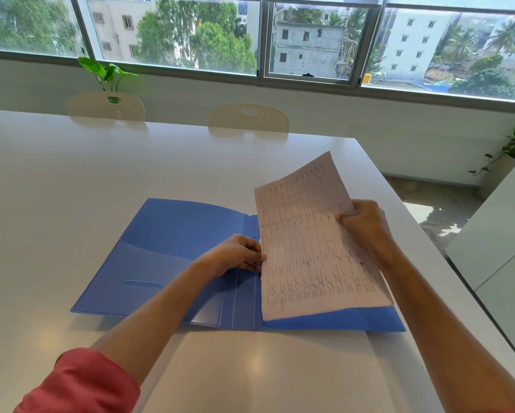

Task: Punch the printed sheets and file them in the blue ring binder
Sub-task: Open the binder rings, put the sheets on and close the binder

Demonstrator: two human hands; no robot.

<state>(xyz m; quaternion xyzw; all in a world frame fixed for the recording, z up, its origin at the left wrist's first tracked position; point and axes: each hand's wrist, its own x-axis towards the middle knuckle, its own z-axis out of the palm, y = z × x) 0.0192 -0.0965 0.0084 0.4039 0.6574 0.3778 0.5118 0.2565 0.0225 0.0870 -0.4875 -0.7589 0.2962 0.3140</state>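
Printed sheets (313,242) are a thin pale stack with a ruled table and pen ticks all over, one punch hole visible near the left edge. They're tilted up over the right half of the blue ring binder (172,248), lying open on the white tabletop (101,174). Right hand (366,225) pinches their right edge; left hand (238,256) grips the left edge at the rings.

You had strong daylight from the wide strip of glass windows (250,37) ahead, and it washed out the far side of the glossy white table (71,174). Two soft glare spots sat on its near surface. Short shadows lay beneath the open blue plastic binder (166,248). The wide lens bowed the window frames; focus was sharp throughout.
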